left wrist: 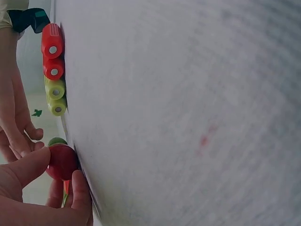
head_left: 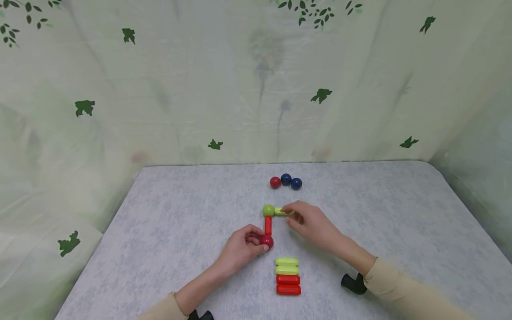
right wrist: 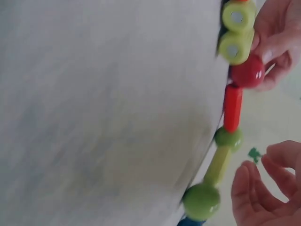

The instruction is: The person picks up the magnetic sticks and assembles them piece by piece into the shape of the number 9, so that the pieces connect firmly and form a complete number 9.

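Note:
In the head view my left hand (head_left: 241, 245) pinches a red ball (head_left: 266, 241) between thumb and fingers. From that ball a red rod (head_left: 268, 225) leads to a green ball (head_left: 268, 210), where a yellow-green rod (head_left: 278, 211) branches off to the right. The right wrist view shows a second green ball (right wrist: 201, 201) at that rod's far end; my hand hides it in the head view. Over this end hovers my right hand (head_left: 310, 221), its thumb and fingers parted and loosely bent, with a gap to the ball.
Two yellow-green rods (head_left: 287, 262) and two red rods (head_left: 288, 290) lie stacked side by side in front of me. Farther back sit a loose red ball (head_left: 275, 182) and two dark blue balls (head_left: 286, 179). A patterned curtain (head_left: 240, 89) hangs behind the table (head_left: 180, 200).

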{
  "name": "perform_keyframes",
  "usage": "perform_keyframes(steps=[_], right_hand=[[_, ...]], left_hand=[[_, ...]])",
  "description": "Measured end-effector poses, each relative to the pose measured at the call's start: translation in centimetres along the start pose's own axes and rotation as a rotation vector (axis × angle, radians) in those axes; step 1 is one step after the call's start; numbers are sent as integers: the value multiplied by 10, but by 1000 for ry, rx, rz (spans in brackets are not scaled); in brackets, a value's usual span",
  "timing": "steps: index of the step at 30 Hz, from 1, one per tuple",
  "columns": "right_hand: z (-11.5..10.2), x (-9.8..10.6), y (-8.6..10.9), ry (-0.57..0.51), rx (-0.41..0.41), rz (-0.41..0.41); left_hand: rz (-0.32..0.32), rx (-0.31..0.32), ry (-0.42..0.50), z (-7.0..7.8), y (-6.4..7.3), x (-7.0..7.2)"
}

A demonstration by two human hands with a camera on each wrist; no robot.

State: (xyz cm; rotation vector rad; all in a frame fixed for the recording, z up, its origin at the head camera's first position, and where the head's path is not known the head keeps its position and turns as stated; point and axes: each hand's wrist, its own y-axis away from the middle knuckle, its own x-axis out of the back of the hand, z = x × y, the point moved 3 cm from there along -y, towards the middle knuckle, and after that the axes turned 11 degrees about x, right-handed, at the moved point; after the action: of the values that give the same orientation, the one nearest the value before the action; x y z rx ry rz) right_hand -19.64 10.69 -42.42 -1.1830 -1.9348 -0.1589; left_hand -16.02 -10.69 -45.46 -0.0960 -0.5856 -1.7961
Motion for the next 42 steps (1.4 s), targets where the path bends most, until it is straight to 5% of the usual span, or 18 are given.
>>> perform_keyframes(steps=[13,27,35,42], right_hand=[[-8,-42,-22,41,72,-290],[-11,-38,-21,9,76,-280],[-14,-23,1,-36,5,-250],[-19,-16,27,-81,-50,-340]], left_hand=[[-21,42,42,4,-1,-1],[-19,44,63,7,2,-3],[-32,54,100,10,7,-5],[5,101,170,8,8,-7]])
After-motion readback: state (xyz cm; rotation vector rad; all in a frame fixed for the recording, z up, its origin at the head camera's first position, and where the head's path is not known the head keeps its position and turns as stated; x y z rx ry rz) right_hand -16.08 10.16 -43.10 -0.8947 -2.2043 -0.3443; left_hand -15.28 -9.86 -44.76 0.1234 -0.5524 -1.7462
